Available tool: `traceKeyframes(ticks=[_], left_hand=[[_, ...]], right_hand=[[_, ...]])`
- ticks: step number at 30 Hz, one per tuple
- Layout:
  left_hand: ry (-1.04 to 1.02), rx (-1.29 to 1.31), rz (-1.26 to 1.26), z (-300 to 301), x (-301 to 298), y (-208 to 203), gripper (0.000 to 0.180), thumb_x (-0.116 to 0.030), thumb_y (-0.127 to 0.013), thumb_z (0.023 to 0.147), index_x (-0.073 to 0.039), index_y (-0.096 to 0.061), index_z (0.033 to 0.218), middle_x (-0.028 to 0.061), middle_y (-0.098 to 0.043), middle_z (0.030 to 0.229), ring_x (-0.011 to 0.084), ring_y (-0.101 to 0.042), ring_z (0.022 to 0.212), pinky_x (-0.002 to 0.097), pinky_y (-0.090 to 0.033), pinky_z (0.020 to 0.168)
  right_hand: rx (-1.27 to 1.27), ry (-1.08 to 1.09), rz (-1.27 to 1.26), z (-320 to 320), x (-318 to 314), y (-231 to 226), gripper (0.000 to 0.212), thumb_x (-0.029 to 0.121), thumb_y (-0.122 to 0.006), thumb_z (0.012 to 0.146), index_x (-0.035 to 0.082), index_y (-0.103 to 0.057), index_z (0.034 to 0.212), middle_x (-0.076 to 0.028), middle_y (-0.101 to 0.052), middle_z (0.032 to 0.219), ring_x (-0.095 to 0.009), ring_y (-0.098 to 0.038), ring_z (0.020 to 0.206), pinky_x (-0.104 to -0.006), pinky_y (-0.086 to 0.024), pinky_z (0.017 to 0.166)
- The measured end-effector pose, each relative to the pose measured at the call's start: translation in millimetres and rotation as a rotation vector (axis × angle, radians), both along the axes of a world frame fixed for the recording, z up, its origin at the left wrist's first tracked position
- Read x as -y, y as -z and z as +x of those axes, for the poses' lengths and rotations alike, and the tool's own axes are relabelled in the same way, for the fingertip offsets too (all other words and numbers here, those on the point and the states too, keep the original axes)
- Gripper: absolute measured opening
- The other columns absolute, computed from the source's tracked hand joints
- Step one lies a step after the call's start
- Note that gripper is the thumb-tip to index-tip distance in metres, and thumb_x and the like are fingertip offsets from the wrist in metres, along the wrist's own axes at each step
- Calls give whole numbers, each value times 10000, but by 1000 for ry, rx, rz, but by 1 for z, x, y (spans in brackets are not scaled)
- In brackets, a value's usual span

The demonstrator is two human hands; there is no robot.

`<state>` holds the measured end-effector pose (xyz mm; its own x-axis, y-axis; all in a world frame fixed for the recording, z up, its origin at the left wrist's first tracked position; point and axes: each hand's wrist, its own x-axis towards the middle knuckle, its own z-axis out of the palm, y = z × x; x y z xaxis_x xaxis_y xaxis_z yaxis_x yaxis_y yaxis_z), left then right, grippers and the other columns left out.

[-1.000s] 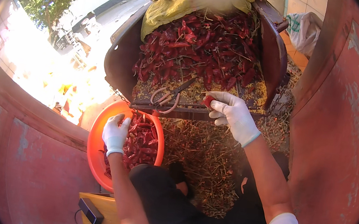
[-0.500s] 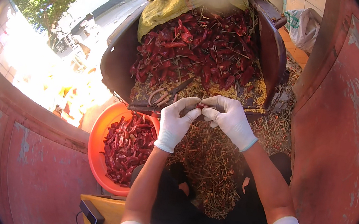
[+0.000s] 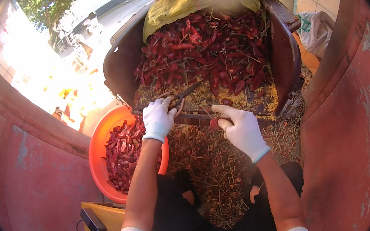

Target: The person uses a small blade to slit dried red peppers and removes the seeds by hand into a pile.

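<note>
My white-gloved left hand (image 3: 158, 118) has its fingers closed around the handles of the scissors (image 3: 190, 91), whose dark blades point away to the upper right over the tray's front. To the right, my gloved right hand (image 3: 245, 131) pinches a dried red chili (image 3: 214, 123) between thumb and fingers; a thin stem sticks out toward the left. Just beyond lies a heap of dried red chilies (image 3: 202, 53) with stems, in a dark metal bin (image 3: 287, 65). Yellow seeds (image 3: 261, 99) cover the bin's front floor.
An orange tub (image 3: 97, 162) of chili pieces stands at left, below the bin. Cut stems (image 3: 210, 174) litter the ground between my legs. A yellow sack (image 3: 169, 14) covers the heap's back. Red panels (image 3: 353, 136) flank both sides; a wooden box (image 3: 112, 219) sits lower left.
My hands have come apart. The left moved left and took hold of the scissors, which lay on the bin's front; the right stays near the middle with the chili.
</note>
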<state>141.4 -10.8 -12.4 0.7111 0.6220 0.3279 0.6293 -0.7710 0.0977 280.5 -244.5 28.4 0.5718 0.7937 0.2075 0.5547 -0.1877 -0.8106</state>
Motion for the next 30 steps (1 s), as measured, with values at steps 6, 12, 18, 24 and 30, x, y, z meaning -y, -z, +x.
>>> traceKeyframes(ticks=[6,12,18,24,30], left_hand=[[-126,-143,-155,-6,4,-12,582,-295,-727,799,-132,-603,1343,125,-710,1091,320,-673,1000,426,-532,883],[73,300,-640,-14,14,-5,644,-143,-723,787,-46,-542,1397,135,-722,1065,239,-683,875,327,-536,827],[554,938,-1374,-15,59,-40,817,-118,-802,779,41,-410,1478,87,-633,1022,146,-622,816,285,-522,734],[444,897,-1364,-5,88,-40,490,-148,-715,905,41,-546,1324,33,-628,763,85,-554,586,223,-449,528],[348,624,-982,-3,91,-23,295,-168,-734,897,34,-682,1105,-18,-628,762,44,-540,643,204,-447,590]], right_hand=[[-758,-65,159,13,7,0,294,21,-512,993,15,-691,1226,-59,-719,951,-71,-636,617,-239,-572,586],[-874,-26,361,12,4,6,240,9,-507,1000,12,-716,1120,-95,-696,998,-135,-691,822,-276,-622,762],[-289,99,121,10,8,1,152,119,-726,883,30,-748,1005,-99,-716,1037,-202,-702,888,-343,-575,771],[133,188,183,9,7,13,203,208,-770,864,10,-728,883,-120,-707,963,-276,-692,809,-364,-542,711],[-820,51,392,14,9,-1,185,93,-716,915,-51,-665,1019,-108,-693,961,-190,-712,870,-302,-601,812]])
